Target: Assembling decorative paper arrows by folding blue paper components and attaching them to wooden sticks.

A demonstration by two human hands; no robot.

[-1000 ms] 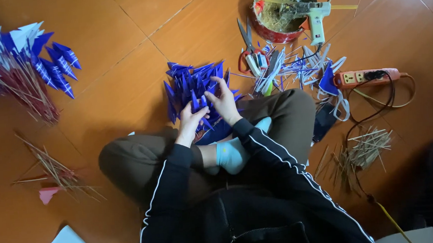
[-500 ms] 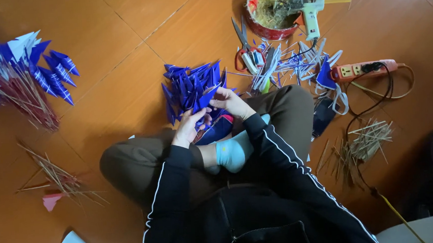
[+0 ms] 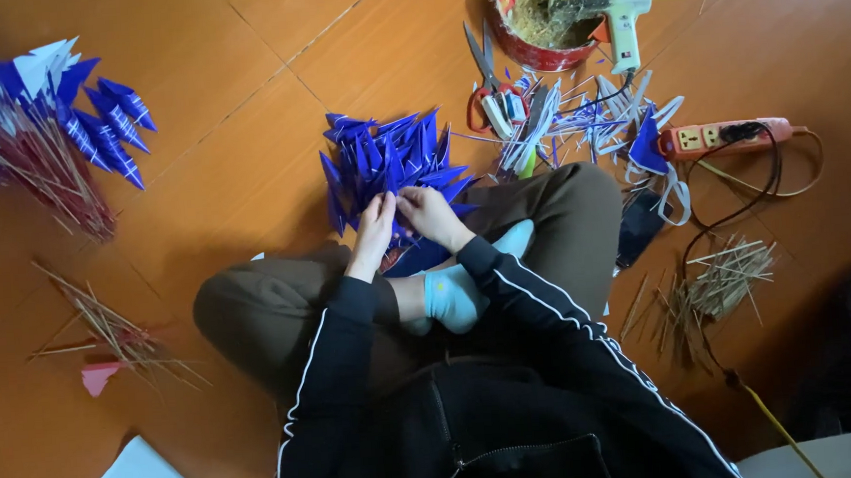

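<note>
I sit cross-legged on an orange tiled floor. A pile of blue folded paper cones (image 3: 381, 158) lies just past my knees. My left hand (image 3: 374, 230) and my right hand (image 3: 427, 212) meet at the near edge of that pile, fingers pinched on blue paper pieces. Which single piece each hand grips is hidden by the fingers. Both sleeves are black with white stripes.
Finished blue and white paper flags on sticks (image 3: 30, 125) lie at far left. Loose bamboo sticks (image 3: 106, 327) and another stick bundle (image 3: 719, 285) flank me. Scissors (image 3: 487, 78), a glue gun (image 3: 624, 15), a red tin (image 3: 545, 15), an orange power strip (image 3: 724, 135) and paper scraps lie ahead.
Both hands have stayed at the blue pile's near edge, with the fingers shifting slightly on the paper. The camera view has shifted a little.
</note>
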